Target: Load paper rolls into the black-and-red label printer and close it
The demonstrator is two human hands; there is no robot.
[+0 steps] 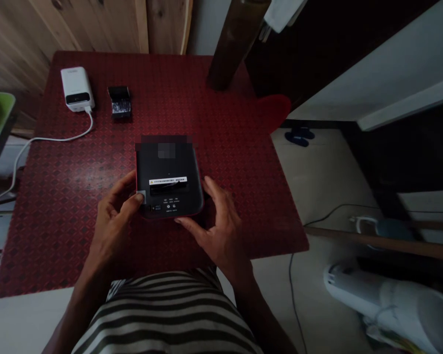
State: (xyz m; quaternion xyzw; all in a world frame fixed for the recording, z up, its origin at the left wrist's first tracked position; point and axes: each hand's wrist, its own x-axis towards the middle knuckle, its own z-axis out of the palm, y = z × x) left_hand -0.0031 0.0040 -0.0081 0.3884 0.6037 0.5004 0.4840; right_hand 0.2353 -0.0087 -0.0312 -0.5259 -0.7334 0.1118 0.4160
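A flat, black, box-shaped device (170,164) with a red edge lies in front of me. Across its top run a white label strip (168,181) with a warning sign, a dark slot and several small icons. My left hand (114,211) grips its left side, the thumb on a small translucent tab (141,197) at the near left corner. With my right hand (219,219) I hold the near right corner, thumb at the front edge and fingers along the right side. The device's far edge is blurred out, and its underside is hidden.
On the red patterned tabletop (232,162) stand a white power bank (76,88) with a white cable (55,139), a small black cartridge-like piece (120,103) and a dark brown cylinder (232,49). A red stool seat (276,110) and dark slippers (299,136) are to the right.
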